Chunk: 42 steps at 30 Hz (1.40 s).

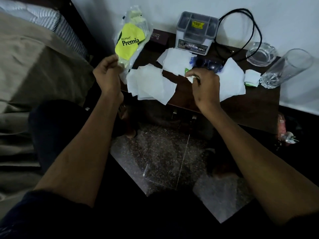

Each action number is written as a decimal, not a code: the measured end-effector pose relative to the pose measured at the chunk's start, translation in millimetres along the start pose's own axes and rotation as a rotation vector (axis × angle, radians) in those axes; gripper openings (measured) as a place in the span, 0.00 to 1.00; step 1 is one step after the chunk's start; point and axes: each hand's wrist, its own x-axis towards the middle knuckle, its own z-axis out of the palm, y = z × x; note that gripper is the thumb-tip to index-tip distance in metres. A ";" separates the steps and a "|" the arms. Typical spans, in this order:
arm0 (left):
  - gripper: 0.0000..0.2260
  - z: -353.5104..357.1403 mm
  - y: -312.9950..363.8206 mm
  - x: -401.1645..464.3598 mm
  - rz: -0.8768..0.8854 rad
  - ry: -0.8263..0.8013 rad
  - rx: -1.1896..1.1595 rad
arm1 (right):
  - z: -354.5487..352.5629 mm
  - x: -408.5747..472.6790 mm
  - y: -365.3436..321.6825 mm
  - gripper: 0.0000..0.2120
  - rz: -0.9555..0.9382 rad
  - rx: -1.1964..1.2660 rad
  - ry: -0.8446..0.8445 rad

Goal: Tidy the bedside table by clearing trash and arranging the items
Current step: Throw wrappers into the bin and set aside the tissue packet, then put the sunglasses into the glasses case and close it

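Note:
My left hand (pixel 107 75) grips the lower end of a clear plastic bag with a yellow "Premia" label (pixel 130 41), held upright above the left edge of the dark bedside table (pixel 255 107). My right hand (pixel 205 87) pinches a small white and green wrapper (pixel 189 75) at the table's middle. Several white tissue sheets lie spread across the top, one pile (pixel 150 83) between my hands and another sheet (pixel 232 80) to the right. Blue-framed sunglasses (pixel 207 63) lie just behind my right hand.
A lidded grey-and-white plastic box (pixel 196 33) stands at the back by the wall, a dark small box (pixel 158 37) to its left. A black cable (pixel 248 28) loops right. A glass bowl (pixel 260 54) and a tall glass (pixel 286 69) stand at the right edge. Bed (pixel 34 66) left.

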 end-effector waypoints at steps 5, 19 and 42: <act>0.17 41.4 2.6 -46.6 0.207 -0.157 0.110 | -41.9 -3.6 -1.1 0.12 0.185 0.419 0.061; 0.10 198.9 -38.5 -270.6 0.416 -0.946 0.289 | -162.5 -65.6 65.0 0.14 0.439 0.784 0.223; 0.23 165.3 24.9 -243.0 0.243 -1.195 0.455 | -211.1 -108.7 300.6 0.38 1.052 -0.103 0.074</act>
